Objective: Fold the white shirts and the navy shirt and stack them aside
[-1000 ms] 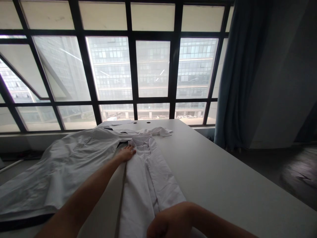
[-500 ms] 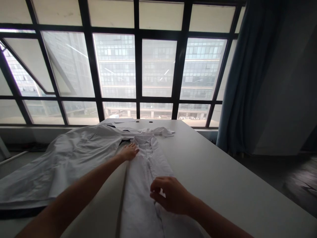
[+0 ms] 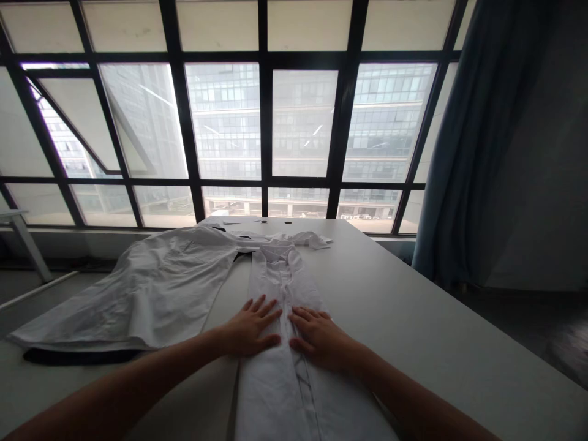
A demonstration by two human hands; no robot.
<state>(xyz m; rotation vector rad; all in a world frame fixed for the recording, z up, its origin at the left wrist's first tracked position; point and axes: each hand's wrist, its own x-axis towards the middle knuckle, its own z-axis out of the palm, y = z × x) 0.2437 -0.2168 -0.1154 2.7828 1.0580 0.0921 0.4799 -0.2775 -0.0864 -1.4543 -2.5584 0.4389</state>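
A white shirt (image 3: 280, 275) lies lengthwise down the middle of a long white table (image 3: 413, 324), its collar end toward the window. My left hand (image 3: 252, 327) rests flat on its left half, fingers spread. My right hand (image 3: 316, 337) lies flat on its right half, fingers stretched out. The two hands sit side by side across the button strip. Neither hand holds anything.
A second white garment (image 3: 147, 291) is spread over the table's left side, over something dark at its near edge. A large black-framed window (image 3: 264, 122) stands beyond the table. A blue curtain (image 3: 463, 153) hangs at the right. A white table leg (image 3: 27, 242) shows far left.
My left hand has slid back from the collar end toward me. My right hand has moved forward and flattened onto the shirt beside it.
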